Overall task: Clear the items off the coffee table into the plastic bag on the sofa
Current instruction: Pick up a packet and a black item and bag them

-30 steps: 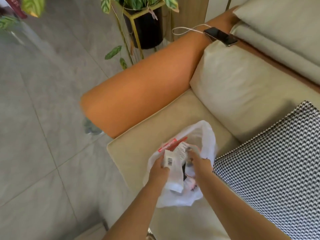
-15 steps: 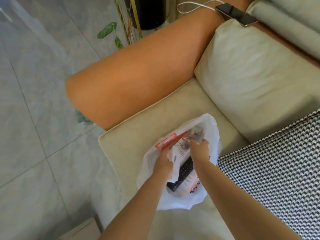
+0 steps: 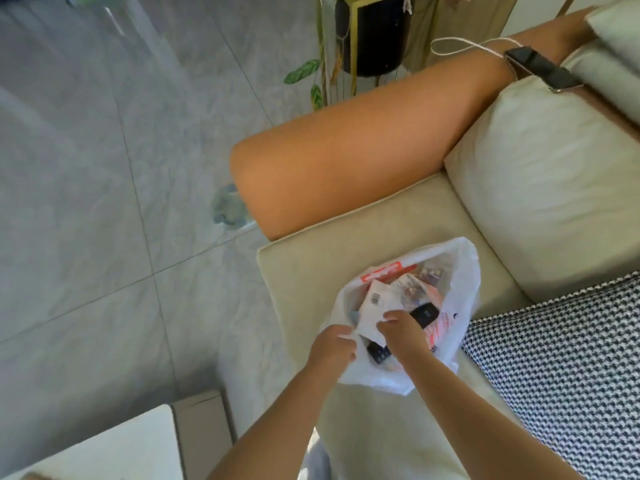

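1. Bench (image 3: 104,445) corner, white, shows at the lower left, nearest the viewer.
2. Both forearms reach forward from the bottom edge to the plastic bag (image 3: 464,271), which sits open on the sofa (image 3: 329,271) seat cushion.
3. Left hand (image 3: 330,351) has its fingers curled on the bag's near rim, pinching the plastic.
4. Right hand (image 3: 403,336) is at the bag's mouth, its fingers bent over a white packet (image 3: 375,306) with a barcode; it seems to pinch the packet, though blur makes this uncertain.
5. Inside the bag lie a black remote (image 3: 424,315) and other wrappers.
6. A checked cushion (image 3: 561,368) lies just right of the bag.
7. Farther back, a phone (image 3: 540,69) with a white cable (image 3: 460,46) rests on the orange armrest (image 3: 363,150).
8. A potted plant (image 3: 370,39) stands on the grey floor (image 3: 86,168) beyond.
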`<control>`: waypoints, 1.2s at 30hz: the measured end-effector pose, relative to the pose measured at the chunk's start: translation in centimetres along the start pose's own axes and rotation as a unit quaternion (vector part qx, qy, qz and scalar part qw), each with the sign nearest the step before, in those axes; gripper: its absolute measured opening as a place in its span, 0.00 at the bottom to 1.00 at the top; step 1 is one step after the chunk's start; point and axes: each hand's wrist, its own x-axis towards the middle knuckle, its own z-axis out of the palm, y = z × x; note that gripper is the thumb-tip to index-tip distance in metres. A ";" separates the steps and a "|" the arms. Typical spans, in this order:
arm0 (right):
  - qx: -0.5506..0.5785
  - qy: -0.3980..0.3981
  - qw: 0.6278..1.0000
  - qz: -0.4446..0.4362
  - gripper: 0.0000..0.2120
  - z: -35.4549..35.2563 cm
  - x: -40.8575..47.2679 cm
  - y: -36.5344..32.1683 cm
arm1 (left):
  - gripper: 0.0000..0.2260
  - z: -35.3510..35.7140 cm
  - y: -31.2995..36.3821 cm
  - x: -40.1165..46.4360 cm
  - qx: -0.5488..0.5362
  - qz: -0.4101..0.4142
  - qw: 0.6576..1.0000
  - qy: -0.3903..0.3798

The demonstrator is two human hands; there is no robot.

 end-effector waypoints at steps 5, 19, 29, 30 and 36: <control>-0.115 -0.072 0.989 -0.062 0.16 4.1 -5.7 -0.8 | 0.15 -4.1 -4.6 -3.9 0.054 0.031 0.998 0.032; -0.382 -0.136 0.869 -0.283 0.10 19.5 -23.7 2.1 | 0.14 -16.1 -25.1 -16.5 0.127 0.040 0.980 0.145; -0.486 -0.204 0.746 -0.408 0.14 28.0 -36.5 6.3 | 0.14 -19.2 -39.7 -27.5 0.020 -0.051 0.971 0.232; -0.498 -0.208 0.726 -0.426 0.13 28.6 -37.8 7.0 | 0.15 -19.1 -40.9 -28.7 0.011 -0.062 0.968 0.243; -0.552 -0.251 0.604 -0.518 0.13 29.6 -43.5 10.2 | 0.15 -17.1 -45.5 -34.9 -0.043 -0.098 0.947 0.304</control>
